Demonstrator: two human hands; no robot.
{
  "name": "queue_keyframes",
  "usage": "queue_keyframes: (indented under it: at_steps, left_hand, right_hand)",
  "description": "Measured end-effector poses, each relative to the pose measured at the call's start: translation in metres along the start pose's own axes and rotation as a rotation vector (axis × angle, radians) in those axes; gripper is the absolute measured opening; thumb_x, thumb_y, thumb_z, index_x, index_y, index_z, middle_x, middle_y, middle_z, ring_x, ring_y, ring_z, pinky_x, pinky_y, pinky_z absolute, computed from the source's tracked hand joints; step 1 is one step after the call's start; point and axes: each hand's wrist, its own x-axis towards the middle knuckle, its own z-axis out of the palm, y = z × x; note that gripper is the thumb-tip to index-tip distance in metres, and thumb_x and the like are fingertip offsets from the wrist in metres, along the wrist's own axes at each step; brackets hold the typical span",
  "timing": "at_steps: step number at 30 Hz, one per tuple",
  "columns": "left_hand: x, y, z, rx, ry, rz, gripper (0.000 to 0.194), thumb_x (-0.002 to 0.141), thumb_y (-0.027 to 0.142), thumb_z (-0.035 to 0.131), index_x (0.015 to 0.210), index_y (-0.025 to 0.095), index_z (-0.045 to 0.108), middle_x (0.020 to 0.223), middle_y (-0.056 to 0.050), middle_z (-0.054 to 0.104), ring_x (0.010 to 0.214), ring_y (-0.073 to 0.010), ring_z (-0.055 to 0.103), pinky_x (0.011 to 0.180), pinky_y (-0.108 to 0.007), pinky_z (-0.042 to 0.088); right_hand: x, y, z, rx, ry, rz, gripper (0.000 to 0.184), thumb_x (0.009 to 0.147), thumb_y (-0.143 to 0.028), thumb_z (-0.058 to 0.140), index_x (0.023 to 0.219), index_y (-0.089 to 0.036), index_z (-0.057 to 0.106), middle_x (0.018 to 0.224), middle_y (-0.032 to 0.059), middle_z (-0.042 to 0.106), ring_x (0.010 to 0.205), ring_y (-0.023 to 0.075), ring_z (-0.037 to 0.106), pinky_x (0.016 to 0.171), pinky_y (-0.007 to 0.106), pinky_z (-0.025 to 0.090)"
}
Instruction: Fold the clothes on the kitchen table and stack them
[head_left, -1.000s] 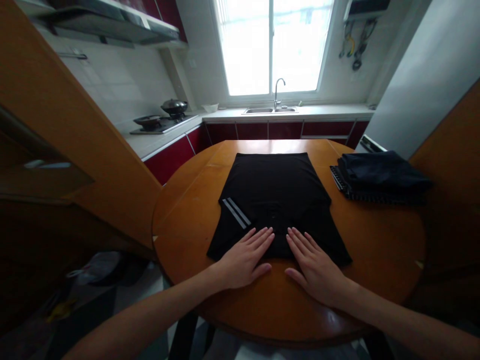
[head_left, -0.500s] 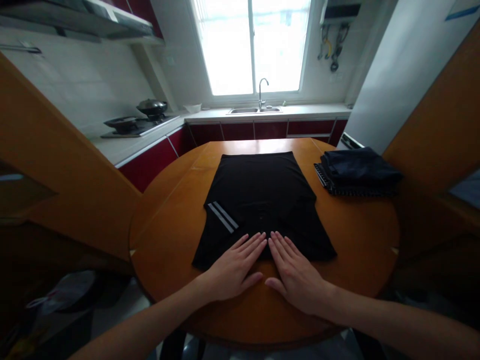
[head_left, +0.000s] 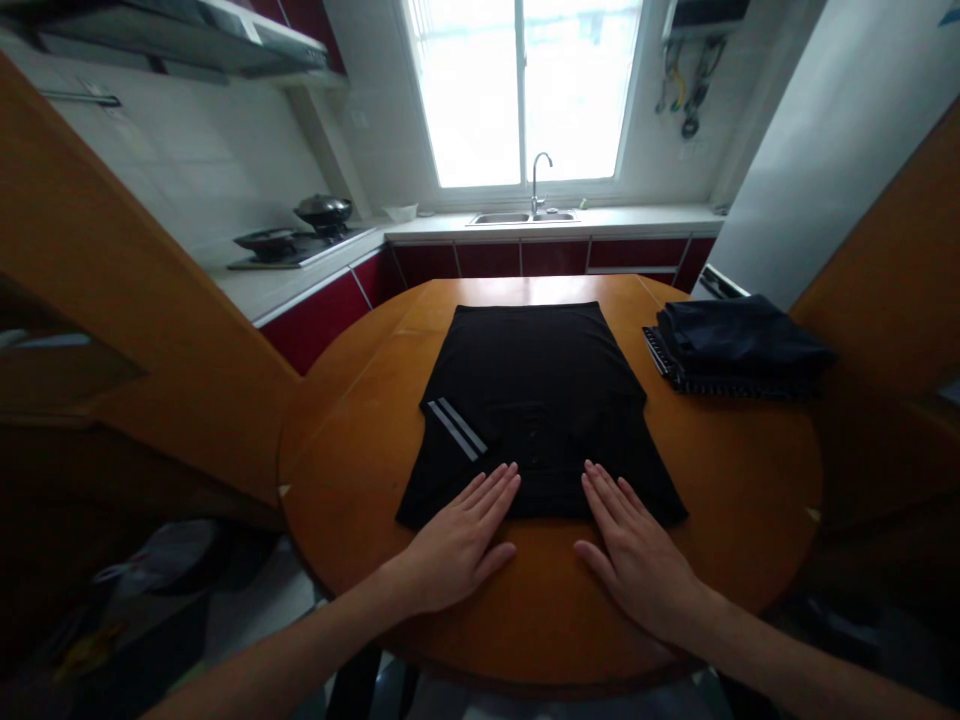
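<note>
A black shirt (head_left: 536,370) lies flat on the round wooden table (head_left: 352,420), its sides folded inward. Two grey stripes cross a folded sleeve (head_left: 457,430) on its left side. My left hand (head_left: 461,545) rests palm down on the near edge of the cloth, fingers stretched out, thumb apart. Farther right, my right hand (head_left: 637,555) lies flat on the same near edge, its fingers also straight. Neither hand grips the fabric. Part of the shirt's near edge is hidden under the fingers.
A stack of folded dark clothes (head_left: 739,345) sits at the table's right side. Beyond the table run a counter with a sink (head_left: 502,218) and a stove (head_left: 300,248) holding pans. A white fridge (head_left: 817,150) stands at the right.
My hands have slid apart along the shirt's near edge, the right one moving clearly to the right. The view has shifted slightly, and the shirt keeps its folded shape.
</note>
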Motion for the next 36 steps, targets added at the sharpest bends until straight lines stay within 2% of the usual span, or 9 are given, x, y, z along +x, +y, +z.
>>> queue_keyframes:
  at_steps: [5,9,12,14,17,21,24,28,36]
  left_hand:
    - [-0.013,0.003,0.003,0.035,0.009,-0.067,0.075,0.104,0.037,0.047,0.164,0.020,0.004,0.169,-0.011,0.009,0.156,-0.0254,0.011,0.126,-0.046,0.023]
    - [-0.003,0.015,0.006,0.030,0.049,-0.115,0.073,0.103,0.037,0.047,0.163,0.016,0.011,0.169,-0.013,0.010,0.156,-0.0264,0.007,0.126,-0.048,0.020]
    - [0.010,0.026,0.005,-0.002,0.029,-0.064,0.072,0.102,0.041,0.048,0.162,0.016,0.016,0.168,-0.013,0.012,0.156,-0.0268,0.007,0.126,-0.048,0.018]
    - [0.014,0.031,0.003,-0.026,-0.014,-0.026,0.074,0.101,0.046,0.050,0.162,0.016,0.018,0.168,-0.012,0.014,0.156,-0.0265,0.009,0.127,-0.047,0.016]
    - [0.015,0.032,-0.001,-0.045,-0.047,-0.017,0.078,0.101,0.050,0.048,0.162,0.014,0.017,0.168,-0.013,0.015,0.156,-0.0251,0.009,0.127,-0.046,0.014]
    - [0.010,0.030,-0.002,-0.054,-0.047,-0.024,0.077,0.101,0.048,0.050,0.162,0.014,0.018,0.168,-0.013,0.013,0.156,-0.0244,0.010,0.127,-0.043,0.015]
    - [0.008,0.026,-0.001,-0.056,-0.029,-0.051,0.075,0.100,0.043,0.052,0.162,0.016,0.018,0.169,-0.012,0.012,0.156,-0.0243,0.011,0.127,-0.042,0.017]
    - [0.004,0.016,-0.002,-0.064,0.006,-0.083,0.069,0.102,0.037,0.049,0.162,0.020,0.019,0.167,-0.009,0.021,0.155,-0.0221,0.016,0.126,-0.043,0.021]
    - [0.007,-0.005,-0.001,-0.010,0.078,-0.046,0.061,0.102,0.038,0.054,0.157,0.021,0.034,0.162,-0.010,0.035,0.153,-0.0246,0.025,0.124,-0.047,0.028]
  right_hand:
    - [-0.004,0.000,0.004,-0.006,0.039,-0.017,0.070,0.102,-0.042,0.044,0.160,-0.008,0.026,0.165,0.0171,0.027,0.153,0.0276,0.025,0.122,0.047,0.032]
    - [0.000,0.001,0.005,-0.010,0.059,-0.020,0.063,0.104,-0.040,0.039,0.158,-0.008,0.031,0.160,0.0183,0.037,0.150,0.0283,0.033,0.119,0.049,0.036]
    - [0.010,-0.002,0.004,-0.009,0.111,0.004,0.062,0.104,-0.041,0.037,0.158,-0.010,0.032,0.157,0.0188,0.043,0.149,0.0303,0.035,0.118,0.053,0.036]
    - [0.018,-0.007,0.003,-0.010,0.135,-0.029,0.065,0.104,-0.042,0.039,0.160,-0.010,0.027,0.160,0.0181,0.038,0.151,0.0308,0.030,0.119,0.054,0.033]
    - [0.023,-0.014,0.006,-0.003,0.097,-0.156,0.070,0.103,-0.041,0.041,0.162,-0.012,0.017,0.164,0.0144,0.030,0.153,0.0283,0.025,0.121,0.052,0.030]
    - [0.019,-0.013,0.011,-0.010,0.052,-0.191,0.073,0.102,-0.042,0.044,0.163,-0.013,0.015,0.163,0.0141,0.033,0.152,0.0273,0.027,0.122,0.052,0.028]
    - [0.015,-0.008,0.010,-0.010,0.036,-0.158,0.072,0.102,-0.042,0.044,0.162,-0.012,0.019,0.163,0.0148,0.034,0.152,0.0271,0.028,0.122,0.051,0.028]
    - [0.015,-0.005,0.003,-0.012,0.041,-0.117,0.068,0.102,-0.042,0.045,0.159,-0.010,0.029,0.161,0.0159,0.036,0.151,0.0277,0.030,0.122,0.050,0.029]
    - [0.026,-0.003,-0.009,-0.062,0.025,-0.119,0.050,0.101,-0.029,0.047,0.146,-0.007,0.052,0.152,0.0173,0.050,0.146,0.0269,0.040,0.124,0.050,0.024]
